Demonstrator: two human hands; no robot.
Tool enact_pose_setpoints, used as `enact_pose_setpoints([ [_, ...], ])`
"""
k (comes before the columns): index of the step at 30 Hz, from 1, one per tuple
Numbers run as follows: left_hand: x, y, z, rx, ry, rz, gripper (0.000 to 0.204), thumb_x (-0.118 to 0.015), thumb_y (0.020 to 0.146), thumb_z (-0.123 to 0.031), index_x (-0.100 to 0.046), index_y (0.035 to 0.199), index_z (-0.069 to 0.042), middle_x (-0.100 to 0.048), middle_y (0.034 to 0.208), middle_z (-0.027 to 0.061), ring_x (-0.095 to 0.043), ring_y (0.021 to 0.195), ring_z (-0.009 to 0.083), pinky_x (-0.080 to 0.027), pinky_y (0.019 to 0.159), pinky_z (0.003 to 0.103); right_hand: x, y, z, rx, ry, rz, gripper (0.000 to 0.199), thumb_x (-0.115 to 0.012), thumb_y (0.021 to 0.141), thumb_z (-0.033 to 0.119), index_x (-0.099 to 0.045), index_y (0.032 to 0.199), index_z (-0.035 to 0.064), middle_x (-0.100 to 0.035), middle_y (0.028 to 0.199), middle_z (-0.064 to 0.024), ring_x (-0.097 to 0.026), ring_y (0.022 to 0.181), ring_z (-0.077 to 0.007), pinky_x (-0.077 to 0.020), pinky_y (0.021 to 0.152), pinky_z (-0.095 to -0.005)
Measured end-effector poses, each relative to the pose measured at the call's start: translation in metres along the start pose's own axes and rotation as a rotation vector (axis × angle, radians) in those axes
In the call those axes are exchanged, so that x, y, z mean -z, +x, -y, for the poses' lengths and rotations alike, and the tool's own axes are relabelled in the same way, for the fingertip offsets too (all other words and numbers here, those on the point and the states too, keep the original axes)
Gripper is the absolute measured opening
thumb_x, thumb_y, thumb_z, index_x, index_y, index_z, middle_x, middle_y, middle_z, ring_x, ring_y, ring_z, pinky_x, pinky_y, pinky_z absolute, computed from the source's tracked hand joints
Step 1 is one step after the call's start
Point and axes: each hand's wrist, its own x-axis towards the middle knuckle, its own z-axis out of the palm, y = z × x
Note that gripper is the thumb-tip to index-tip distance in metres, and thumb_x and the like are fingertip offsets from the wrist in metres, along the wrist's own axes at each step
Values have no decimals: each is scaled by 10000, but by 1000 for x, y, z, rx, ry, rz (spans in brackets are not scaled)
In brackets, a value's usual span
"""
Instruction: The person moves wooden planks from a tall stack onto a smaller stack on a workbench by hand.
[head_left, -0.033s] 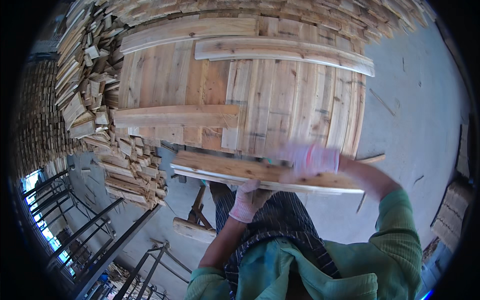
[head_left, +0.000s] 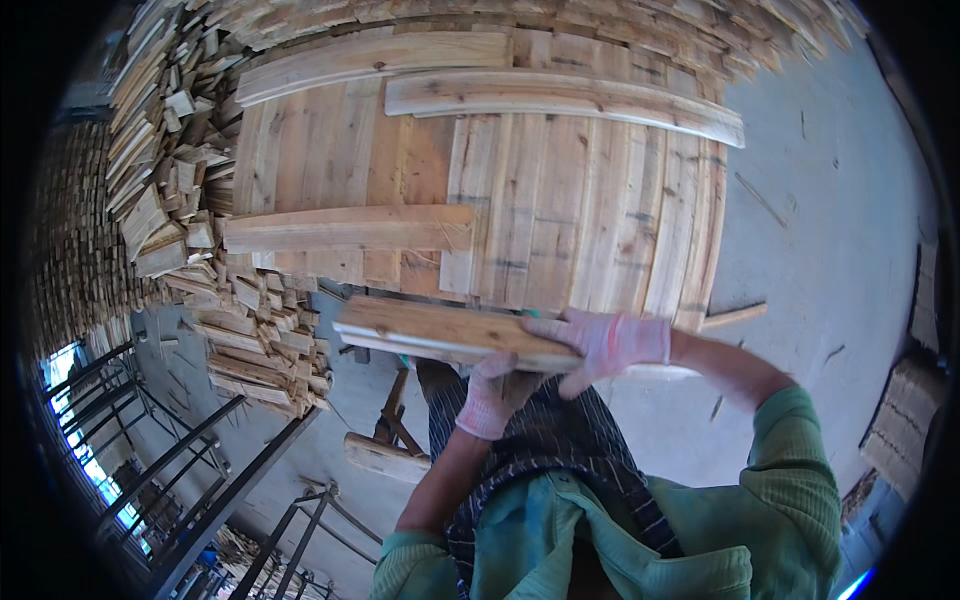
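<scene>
A narrow stack of wooden boards (head_left: 430,325) lies crosswise in front of my body, its left end nearer the floor scraps. My left hand (head_left: 495,393), in a pale pink and white glove, is closed round the near edge at its middle. The gloved right hand (head_left: 612,345) straddles the same boards just to the right, fingers across the top and thumb over the near edge; it is slightly blurred. Beyond them is a low platform of planks (head_left: 560,210) laid side by side. Loose boards (head_left: 350,230) rest crosswise on it at the near left, with others (head_left: 560,97) along its far side.
Heaped wood offcuts (head_left: 190,210) lie to the left, with a pile of short pieces (head_left: 255,350) nearer. Stacked boards (head_left: 560,15) line the far side. Black metal frames (head_left: 230,490) stand at lower left, near a wooden stool (head_left: 385,455). Sticks (head_left: 735,315) lie on the grey floor.
My right hand was a blur over the boards further right and now rests across them, beside the left hand. The boards have shifted slightly left. My left hand keeps its hold.
</scene>
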Motion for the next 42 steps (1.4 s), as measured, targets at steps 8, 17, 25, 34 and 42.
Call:
enact_pose_setpoints([
  [8, 50, 32, -71, -267, 13, -320, 589, -765, 861, -385, -569, 1313, -62, -499, 1419, 192, -460, 1325, 428, -392, 1129, 639, -63, -3, -48, -270, -517, -396, 753, -724, 857, 488, -360, 1516, 493, -500, 1383, -211, -503, 1310, -432, -394, 1091, -588],
  [17, 28, 45, -123, -30, 34, -436, 844, -619, 932, -492, -258, 1551, -46, -283, 1578, 251, -252, 1475, 473, -235, 1155, 727, -65, 7, -39, -97, -389, -438, 715, -732, 840, 398, -411, 1479, 404, -472, 1429, -251, -520, 1279, -428, -409, 1043, -568],
  [25, 43, 46, -130, -3, -66, -287, 678, -502, 993, -463, -375, 1510, -44, -312, 1585, 234, -254, 1488, 439, -196, 1190, 681, -63, 18, -38, -99, -396, -463, 676, -771, 796, 385, -506, 1413, 460, -482, 1380, -223, -557, 1186, -388, -459, 965, -536],
  [34, 19, 67, -142, -24, -92, -421, 588, -586, 968, -424, -466, 1442, -98, -481, 1473, 177, -395, 1406, 396, -256, 1144, 701, -43, 12, -44, -231, -457, -416, 568, -788, 791, 399, -617, 1330, 346, -522, 1301, -218, -514, 1191, -432, -440, 990, -560],
  [42, 55, 70, -115, -157, 59, -303, 498, -718, 894, -295, -564, 1329, -108, -625, 1146, 115, -624, 1086, 276, -500, 877, 492, -70, 16, -60, -279, -611, -435, 634, -758, 801, 352, -552, 1392, 248, -418, 1414, -278, -415, 1276, -488, -359, 1073, -605],
])
